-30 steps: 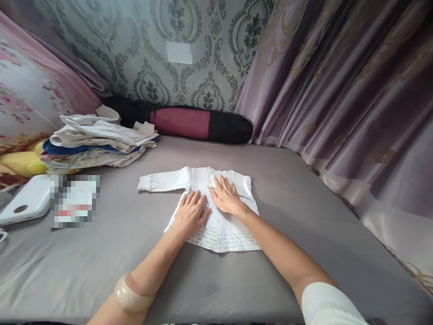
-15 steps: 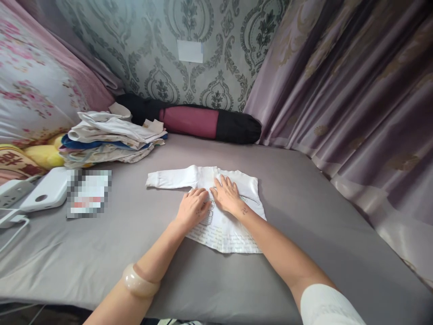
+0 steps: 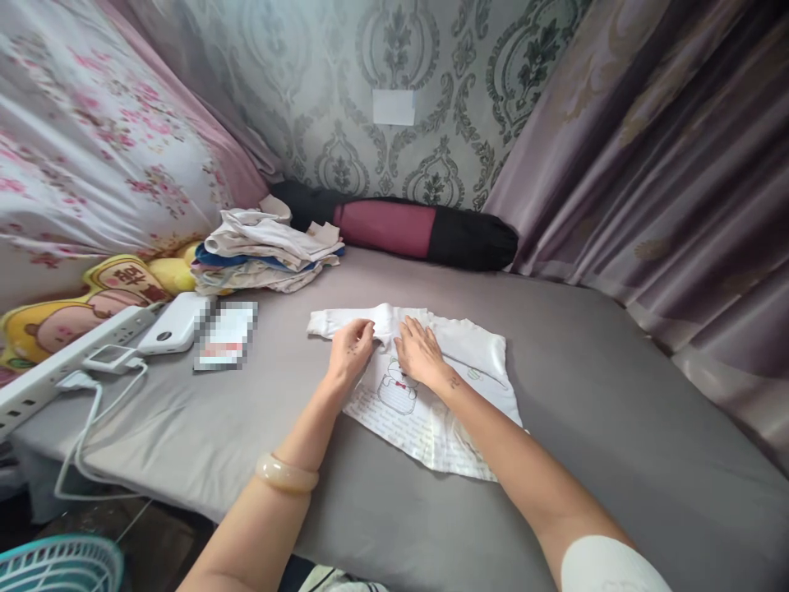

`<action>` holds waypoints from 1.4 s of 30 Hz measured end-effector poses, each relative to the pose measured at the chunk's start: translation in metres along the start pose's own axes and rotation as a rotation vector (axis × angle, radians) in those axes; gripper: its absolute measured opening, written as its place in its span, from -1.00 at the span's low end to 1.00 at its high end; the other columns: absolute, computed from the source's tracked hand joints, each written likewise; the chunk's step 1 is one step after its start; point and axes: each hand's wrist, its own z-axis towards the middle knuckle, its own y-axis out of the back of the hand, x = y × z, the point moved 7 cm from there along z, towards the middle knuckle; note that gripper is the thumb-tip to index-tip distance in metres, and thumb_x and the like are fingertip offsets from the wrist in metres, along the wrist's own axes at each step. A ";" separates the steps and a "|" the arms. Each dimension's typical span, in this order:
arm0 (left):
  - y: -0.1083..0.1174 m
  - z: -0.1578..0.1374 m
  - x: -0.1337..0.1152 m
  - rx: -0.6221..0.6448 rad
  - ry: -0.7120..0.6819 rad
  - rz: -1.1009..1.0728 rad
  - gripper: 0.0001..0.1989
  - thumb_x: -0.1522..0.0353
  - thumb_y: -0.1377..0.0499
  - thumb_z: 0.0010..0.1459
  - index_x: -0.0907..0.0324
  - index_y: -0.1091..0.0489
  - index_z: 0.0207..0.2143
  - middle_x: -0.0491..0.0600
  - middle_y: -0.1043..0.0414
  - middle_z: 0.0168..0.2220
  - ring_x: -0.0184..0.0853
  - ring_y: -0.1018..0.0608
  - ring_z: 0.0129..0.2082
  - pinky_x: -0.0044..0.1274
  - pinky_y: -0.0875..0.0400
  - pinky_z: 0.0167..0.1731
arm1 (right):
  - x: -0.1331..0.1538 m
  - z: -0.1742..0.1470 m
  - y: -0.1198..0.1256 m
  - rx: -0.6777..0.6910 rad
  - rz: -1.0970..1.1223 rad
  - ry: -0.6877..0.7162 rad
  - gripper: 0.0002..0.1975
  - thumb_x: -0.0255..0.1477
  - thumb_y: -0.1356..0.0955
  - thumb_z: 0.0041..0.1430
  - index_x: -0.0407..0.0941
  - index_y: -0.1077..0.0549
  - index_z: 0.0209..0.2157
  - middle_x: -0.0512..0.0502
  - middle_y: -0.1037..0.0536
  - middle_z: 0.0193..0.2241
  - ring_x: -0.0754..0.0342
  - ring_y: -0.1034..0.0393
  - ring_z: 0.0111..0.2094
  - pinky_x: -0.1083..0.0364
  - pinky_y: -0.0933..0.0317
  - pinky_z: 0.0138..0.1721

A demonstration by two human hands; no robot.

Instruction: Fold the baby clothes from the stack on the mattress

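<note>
"Curling inward, the fingers of the left hand (image 3: pixel 351 353) sit at the base of a sleeve. Are they pinching the cloth?"

"I can't tell; the fingertips are bunched there, but the hand hides what lies beneath. The right hand (image 3: pixel 420 353) is clearer: its fingers are stretched out, palm down, on the upper part of the garment."

"Which garment, exactly?"

"A small white shirt (image 3: pixel 435 423), lying in front of the person on a grey sheet (image 3: pixel 616 395). One sleeve (image 3: pixel 324 322) points out to the left, past the left hand."

"And the print?"

"A bear figure (image 3: pixel 399 385) with a red bow shows between the forearms, with faint lettering along the hem."

"Anything worn?"

"A pale bangle (image 3: pixel 287 474) circles the left forearm, and a white cuff (image 3: pixel 610 566) covers the right arm near the bottom edge."

"Farther off?"

"To the left, a white device (image 3: pixel 177 323) lies between a power strip (image 3: pixel 77 362) and a flat item (image 3: pixel 225 335) blurred into squares. Behind those, a stack of clothes (image 3: pixel 271 247) sits near a yellow plush (image 3: pixel 92 312)."

"At the back?"

"A long black and maroon roll (image 3: pixel 394 228) lies along the patterned wall (image 3: pixel 345 99); a mauve curtain (image 3: pixel 678 205) hangs on the right."
</note>
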 end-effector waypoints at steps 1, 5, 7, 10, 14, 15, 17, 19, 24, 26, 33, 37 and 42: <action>0.006 0.002 0.003 -0.044 0.009 0.021 -0.69 0.24 -0.03 0.18 0.21 -0.51 -0.27 0.00 -0.55 -0.37 -0.27 -0.54 -0.32 -0.48 -0.37 -0.23 | 0.002 0.004 -0.002 0.000 0.010 0.009 -0.47 -0.36 -0.07 0.38 -0.28 -0.16 0.28 -0.31 -0.06 0.35 -0.12 0.09 0.36 -0.10 0.18 0.30; 0.026 0.008 0.018 -0.178 0.073 0.089 -0.68 0.23 -0.01 0.18 0.20 -0.50 -0.28 -0.02 -0.52 -0.40 -0.28 -0.50 -0.37 -0.48 -0.36 -0.26 | 0.003 0.014 -0.009 0.004 0.030 0.002 -0.43 -0.34 -0.04 0.38 -0.33 -0.09 0.31 -0.33 -0.08 0.34 -0.15 0.05 0.34 -0.09 0.16 0.30; 0.034 0.010 0.025 -0.229 0.098 0.126 -0.68 0.24 -0.01 0.18 0.20 -0.50 -0.29 -0.01 -0.52 -0.38 -0.28 -0.50 -0.36 -0.46 -0.36 -0.24 | 0.001 0.016 -0.012 0.003 0.021 -0.017 -0.41 -0.32 -0.03 0.38 -0.33 -0.07 0.32 -0.32 -0.07 0.35 -0.16 0.08 0.35 -0.11 0.20 0.31; 0.043 0.013 0.035 -0.300 0.117 0.196 -0.70 0.26 -0.01 0.16 0.20 -0.50 -0.27 0.04 -0.51 -0.31 -0.25 -0.51 -0.30 -0.43 -0.37 -0.17 | 0.000 0.017 -0.016 0.005 0.007 -0.038 -0.40 -0.31 0.00 0.39 -0.32 -0.03 0.34 -0.29 -0.02 0.36 -0.16 0.15 0.36 -0.11 0.27 0.32; 0.052 0.015 0.045 -0.390 0.156 0.303 -0.71 0.28 -0.02 0.15 0.16 -0.50 -0.23 0.08 -0.48 -0.25 -0.18 -0.49 -0.22 -0.34 -0.37 -0.08 | 0.000 0.017 -0.018 0.014 -0.005 -0.039 -0.40 -0.31 0.01 0.39 -0.31 -0.03 0.34 -0.28 -0.02 0.37 -0.14 0.14 0.36 -0.11 0.27 0.32; 0.054 0.015 0.047 -0.410 0.173 0.334 -0.70 0.29 -0.02 0.15 0.16 -0.50 -0.21 0.09 -0.47 -0.24 -0.14 -0.48 -0.17 -0.31 -0.35 -0.05 | 0.000 0.017 -0.018 0.009 -0.008 -0.038 -0.40 -0.31 0.00 0.39 -0.31 -0.04 0.34 -0.27 -0.03 0.36 -0.14 0.13 0.36 -0.10 0.27 0.32; 0.058 0.013 0.049 -0.440 0.231 0.412 -0.68 0.29 -0.03 0.16 0.18 -0.49 -0.15 0.13 -0.45 -0.21 -0.08 -0.45 -0.07 -0.27 -0.29 0.03 | 0.000 0.017 -0.017 -0.009 -0.011 -0.040 -0.41 -0.31 -0.01 0.39 -0.30 -0.06 0.34 -0.27 -0.05 0.36 -0.14 0.11 0.36 -0.10 0.26 0.32; 0.063 0.011 0.051 -0.451 0.318 0.492 -0.64 0.28 -0.06 0.16 0.23 -0.47 -0.07 0.20 -0.42 -0.13 -0.01 -0.39 0.02 -0.26 -0.23 0.09 | 0.000 0.017 -0.016 -0.028 -0.012 -0.043 -0.41 -0.30 -0.02 0.39 -0.30 -0.08 0.33 -0.26 -0.06 0.36 -0.14 0.10 0.35 -0.10 0.26 0.32; 0.069 0.005 0.051 -0.412 0.483 0.585 -0.55 0.20 -0.11 0.15 0.33 -0.44 -0.02 0.33 -0.31 0.04 0.12 -0.32 0.09 -0.25 -0.21 0.09 | 0.000 0.017 -0.018 -0.033 -0.015 -0.048 -0.40 -0.29 -0.02 0.39 -0.30 -0.08 0.33 -0.25 -0.05 0.36 -0.14 0.11 0.36 -0.11 0.26 0.32; 0.069 0.004 0.050 -0.390 0.506 0.593 -0.53 0.17 -0.11 0.16 0.36 -0.45 -0.04 0.36 -0.30 0.05 0.15 -0.31 0.09 -0.23 -0.21 0.09 | 0.001 0.017 -0.018 -0.038 -0.013 -0.045 -0.40 -0.30 -0.02 0.39 -0.31 -0.08 0.33 -0.26 -0.06 0.36 -0.14 0.10 0.35 -0.11 0.25 0.32; 0.068 0.003 0.053 -0.369 0.511 0.584 -0.46 0.09 -0.14 0.11 0.36 -0.43 -0.05 0.39 -0.29 0.05 0.18 -0.29 0.10 -0.19 -0.22 0.06 | 0.002 0.016 -0.018 -0.032 -0.007 -0.050 -0.41 -0.31 -0.03 0.39 -0.31 -0.07 0.34 -0.27 -0.05 0.36 -0.13 0.12 0.36 -0.10 0.27 0.31; 0.068 0.004 0.057 -0.359 0.513 0.584 -0.46 0.07 -0.15 0.08 0.35 -0.44 -0.08 0.40 -0.30 0.04 0.18 -0.29 0.11 -0.17 -0.21 0.07 | 0.002 0.017 -0.018 -0.031 -0.007 -0.053 -0.41 -0.32 -0.04 0.39 -0.31 -0.06 0.34 -0.28 -0.04 0.36 -0.13 0.12 0.36 -0.09 0.28 0.31; 0.070 0.007 0.064 -0.373 0.526 0.527 -0.59 0.13 -0.21 0.02 0.27 -0.45 -0.22 0.38 -0.31 0.03 0.21 -0.30 0.11 -0.15 -0.22 0.05 | 0.002 0.018 -0.016 -0.024 -0.013 -0.043 -0.42 -0.32 -0.04 0.38 -0.31 -0.07 0.33 -0.29 -0.06 0.35 -0.14 0.10 0.34 -0.09 0.27 0.30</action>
